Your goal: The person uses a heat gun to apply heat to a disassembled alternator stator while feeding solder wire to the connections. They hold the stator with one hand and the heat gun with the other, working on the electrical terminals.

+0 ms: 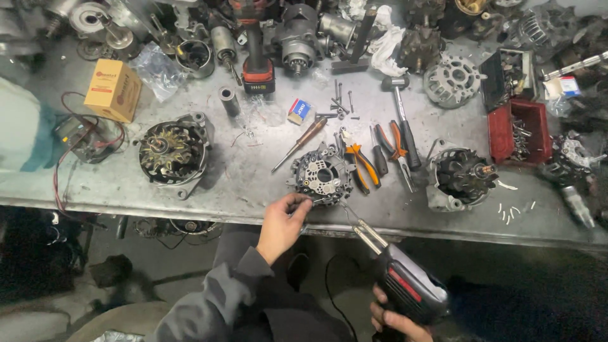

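Observation:
My left hand pinches the near edge of a round grey rectifier plate that lies at the front of the metal workbench. My right hand grips a black and red soldering gun below the bench edge. Its two-pronged tip points up toward the near rim of the plate, close to my left fingers.
An open alternator housing lies to the left, another with a rotor to the right. Orange pliers, a screwdriver, a hammer, a cardboard box, a cordless driver and a red parts box crowd the bench.

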